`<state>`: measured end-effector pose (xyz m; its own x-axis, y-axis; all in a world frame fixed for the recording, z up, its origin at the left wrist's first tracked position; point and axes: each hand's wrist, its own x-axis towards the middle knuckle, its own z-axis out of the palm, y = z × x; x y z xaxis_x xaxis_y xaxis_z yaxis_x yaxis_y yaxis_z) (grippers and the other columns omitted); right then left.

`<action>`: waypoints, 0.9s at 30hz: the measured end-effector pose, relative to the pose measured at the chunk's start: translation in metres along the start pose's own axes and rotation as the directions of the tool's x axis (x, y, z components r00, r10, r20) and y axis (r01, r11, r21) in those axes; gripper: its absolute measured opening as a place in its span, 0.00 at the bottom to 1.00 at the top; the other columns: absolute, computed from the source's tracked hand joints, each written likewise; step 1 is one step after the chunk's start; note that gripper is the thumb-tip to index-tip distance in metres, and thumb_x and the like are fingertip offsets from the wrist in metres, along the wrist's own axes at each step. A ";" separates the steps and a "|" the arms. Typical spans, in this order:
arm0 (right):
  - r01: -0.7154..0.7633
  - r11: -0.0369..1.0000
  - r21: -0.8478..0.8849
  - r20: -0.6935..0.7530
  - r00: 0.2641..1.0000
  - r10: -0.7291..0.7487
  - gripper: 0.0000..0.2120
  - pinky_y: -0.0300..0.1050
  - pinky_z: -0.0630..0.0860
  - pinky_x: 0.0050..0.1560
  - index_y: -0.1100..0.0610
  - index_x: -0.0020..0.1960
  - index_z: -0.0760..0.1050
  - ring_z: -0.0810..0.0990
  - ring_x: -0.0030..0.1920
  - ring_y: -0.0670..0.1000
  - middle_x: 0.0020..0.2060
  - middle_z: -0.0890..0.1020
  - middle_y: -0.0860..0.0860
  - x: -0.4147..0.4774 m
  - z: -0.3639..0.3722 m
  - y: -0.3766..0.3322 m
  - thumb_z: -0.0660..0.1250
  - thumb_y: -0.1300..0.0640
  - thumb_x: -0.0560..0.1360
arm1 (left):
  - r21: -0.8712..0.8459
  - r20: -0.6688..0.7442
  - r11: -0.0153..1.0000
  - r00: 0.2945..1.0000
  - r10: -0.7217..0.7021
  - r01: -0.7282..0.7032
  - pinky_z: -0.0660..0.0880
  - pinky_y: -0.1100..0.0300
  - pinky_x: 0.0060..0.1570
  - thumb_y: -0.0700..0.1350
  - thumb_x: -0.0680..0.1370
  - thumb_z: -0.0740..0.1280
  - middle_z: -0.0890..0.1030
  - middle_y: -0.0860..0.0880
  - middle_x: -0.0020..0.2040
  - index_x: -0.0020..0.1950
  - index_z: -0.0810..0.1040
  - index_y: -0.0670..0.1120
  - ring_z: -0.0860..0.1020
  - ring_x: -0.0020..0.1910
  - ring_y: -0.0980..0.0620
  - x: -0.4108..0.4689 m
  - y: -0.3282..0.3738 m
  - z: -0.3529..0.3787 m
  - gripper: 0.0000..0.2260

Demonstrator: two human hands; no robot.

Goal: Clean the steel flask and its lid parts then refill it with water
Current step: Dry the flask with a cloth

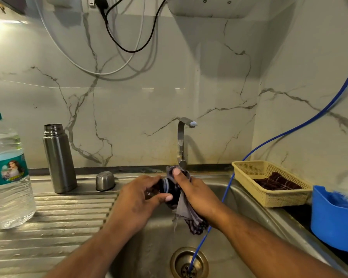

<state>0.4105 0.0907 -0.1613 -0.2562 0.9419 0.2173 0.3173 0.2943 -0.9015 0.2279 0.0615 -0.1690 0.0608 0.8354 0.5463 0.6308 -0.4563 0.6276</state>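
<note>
The flask (59, 157) stands open at the drainboard's (68, 217) back edge; over the sink (239, 199) the left hand (138, 201) grips its stopper (166, 187), the right hand (199, 194) pinches a cloth (184, 211) against it, and a slippery grip might drop it.

Uncapped steel flask (59, 157) stands upright, domed steel cap (105, 181) near it, dark stopper (163, 187) turned sideways, well apart.

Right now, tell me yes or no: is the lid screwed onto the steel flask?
No, the steel flask stands open-mouthed on the drainboard, its threaded neck bare, and a steel cap sits beside it.
</note>
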 end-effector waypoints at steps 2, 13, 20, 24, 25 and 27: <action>-0.077 0.990 0.122 0.046 0.996 0.071 0.29 0.36 0.77 0.52 0.48 0.60 0.83 0.85 0.50 0.40 0.49 0.87 0.45 0.002 0.000 0.002 0.55 0.29 0.78 | -0.078 -0.019 0.995 0.998 -0.063 0.061 0.78 0.62 0.55 0.61 0.70 0.74 0.81 0.64 0.53 0.58 0.79 0.66 0.78 0.52 0.68 0.000 -0.001 0.000 0.17; -0.250 0.839 0.483 -0.034 0.952 0.304 0.32 0.54 0.79 0.62 0.55 0.63 0.80 0.86 0.54 0.55 0.52 0.87 0.55 0.013 0.009 0.012 0.58 0.30 0.77 | -0.727 0.046 0.626 0.931 -0.363 0.280 0.77 0.48 0.66 0.48 0.79 0.69 0.84 0.48 0.60 0.68 0.78 0.48 0.82 0.61 0.51 0.002 -0.003 0.011 0.17; -0.076 0.903 0.423 -0.145 0.978 0.150 0.38 0.55 0.70 0.72 0.46 0.72 0.72 0.77 0.67 0.53 0.66 0.79 0.50 0.013 -0.002 0.008 0.52 0.25 0.71 | -0.660 0.218 0.654 0.928 -0.303 0.369 0.80 0.52 0.58 0.50 0.76 0.70 0.83 0.47 0.62 0.67 0.79 0.50 0.82 0.60 0.48 0.004 -0.012 0.001 0.19; 0.249 0.968 -0.011 0.009 0.968 -0.249 0.21 0.39 0.69 0.68 0.32 0.73 0.62 0.68 0.72 0.41 0.71 0.68 0.40 0.003 0.004 0.004 0.54 0.35 0.80 | -0.635 0.325 0.696 0.933 -0.153 0.335 0.75 0.49 0.64 0.55 0.82 0.63 0.83 0.49 0.63 0.70 0.77 0.54 0.79 0.65 0.47 0.001 -0.007 0.008 0.17; 0.307 0.948 -0.084 0.061 0.951 -0.302 0.22 0.40 0.71 0.69 0.32 0.74 0.61 0.68 0.71 0.39 0.72 0.67 0.40 0.002 0.006 0.006 0.57 0.38 0.81 | -0.674 0.315 0.660 0.937 -0.150 0.332 0.73 0.45 0.67 0.58 0.83 0.61 0.82 0.48 0.64 0.71 0.75 0.54 0.78 0.66 0.47 0.001 -0.007 0.010 0.18; 0.391 0.909 -0.143 0.104 0.919 -0.379 0.25 0.45 0.74 0.69 0.32 0.76 0.58 0.70 0.71 0.41 0.72 0.68 0.43 0.000 0.009 0.008 0.59 0.38 0.81 | -0.706 0.293 0.610 0.932 -0.211 0.360 0.74 0.44 0.67 0.65 0.82 0.58 0.82 0.48 0.65 0.71 0.73 0.54 0.79 0.66 0.47 0.004 -0.008 0.011 0.23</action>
<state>0.4044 0.0911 -0.1718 -0.4507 0.7374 0.5030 0.3190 0.6594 -0.6808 0.2314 0.0721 -0.1779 0.1508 0.9650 0.2144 -0.1390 -0.1940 0.9711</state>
